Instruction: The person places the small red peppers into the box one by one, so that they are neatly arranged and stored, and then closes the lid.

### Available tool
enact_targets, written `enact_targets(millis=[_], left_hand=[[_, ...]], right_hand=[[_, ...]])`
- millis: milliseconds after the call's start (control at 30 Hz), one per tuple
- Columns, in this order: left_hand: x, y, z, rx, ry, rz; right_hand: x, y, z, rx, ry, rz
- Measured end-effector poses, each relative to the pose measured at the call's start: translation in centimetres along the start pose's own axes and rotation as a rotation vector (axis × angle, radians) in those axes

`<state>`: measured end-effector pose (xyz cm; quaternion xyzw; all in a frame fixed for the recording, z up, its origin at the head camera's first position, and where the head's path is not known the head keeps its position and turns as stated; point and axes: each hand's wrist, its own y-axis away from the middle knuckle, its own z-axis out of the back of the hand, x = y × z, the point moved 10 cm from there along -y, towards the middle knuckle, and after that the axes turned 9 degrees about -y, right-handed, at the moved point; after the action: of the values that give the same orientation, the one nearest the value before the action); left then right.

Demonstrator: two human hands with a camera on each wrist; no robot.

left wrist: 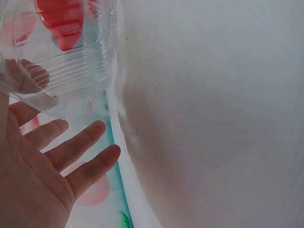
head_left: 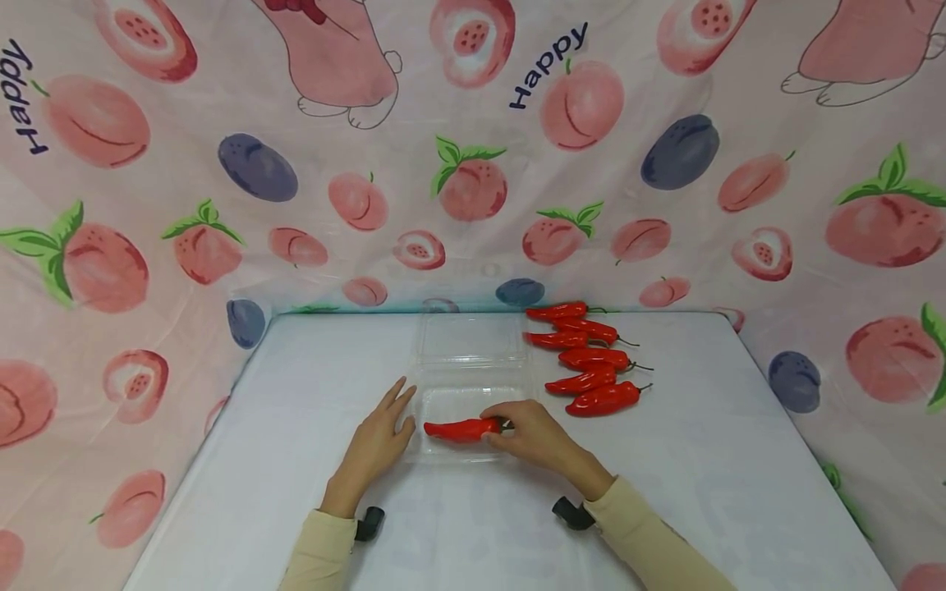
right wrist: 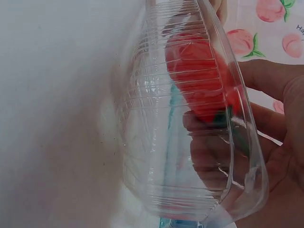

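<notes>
A clear plastic clamshell box [head_left: 474, 457] lies unfolded, its lid [head_left: 473, 338] laid back on the far side. My right hand [head_left: 535, 435] pinches a red chili pepper [head_left: 456, 431] near its green stem, over the near half of the box. Through the ribbed plastic wall in the right wrist view, the pepper [right wrist: 197, 71] and curled fingertips show blurred. My left hand [head_left: 375, 437] is at the box's left edge, fingers spread and fairly straight. In the left wrist view, the thumb side of the left hand [left wrist: 42, 166] is partly behind the plastic.
Several red chili peppers [head_left: 602, 400] lie in a loose column right of the box, stems mostly pointing right. A white cloth [head_left: 259, 460] covers the table. A fruit-printed curtain [head_left: 488, 107] rises behind it and along both sides.
</notes>
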<state>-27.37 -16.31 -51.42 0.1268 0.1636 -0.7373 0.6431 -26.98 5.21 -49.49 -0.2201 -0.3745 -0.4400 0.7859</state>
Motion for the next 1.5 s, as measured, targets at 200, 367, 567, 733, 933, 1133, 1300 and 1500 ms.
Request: enact_targets(millis=[200,367,567,733,933,1133,1300,1500], left_hand=[[0.0,0.0,0.0,-0.001,0.005,0.001],[-0.1,0.0,-0.1,-0.007,0.004,0.005],[0.0,-0.1,-0.1,0.001,-0.005,0.016],[-0.1,-0.1,-0.1,-0.004,-0.007,0.015],[-0.1,0.0,-0.1,0.001,-0.006,0.017],[0.0,-0.1,-0.1,0.004,-0.017,0.022],[-0.2,-0.1,0.0,-0.005,-0.017,0.018],[-0.2,0.0,0.1,-0.012,-0.010,0.021]], right_hand=[[-0.1,-0.6,-0.9,0.058,0.019,-0.015],[-0.1,-0.7,-1.5,0.095,0.023,-0.028],[-0.3,-0.7,-1.7,0.126,0.025,-0.039],[-0.4,-0.9,-2.0,0.172,0.044,-0.031],[-0.4,-1.0,-2.3,0.223,0.067,-0.044],[-0.4,-1.2,-2.4,0.237,0.075,-0.061],[-0.4,-1.2,-2.3,0.234,0.068,-0.068],[-0.4,-1.2,-1.9,0.219,-0.015,-0.059]])
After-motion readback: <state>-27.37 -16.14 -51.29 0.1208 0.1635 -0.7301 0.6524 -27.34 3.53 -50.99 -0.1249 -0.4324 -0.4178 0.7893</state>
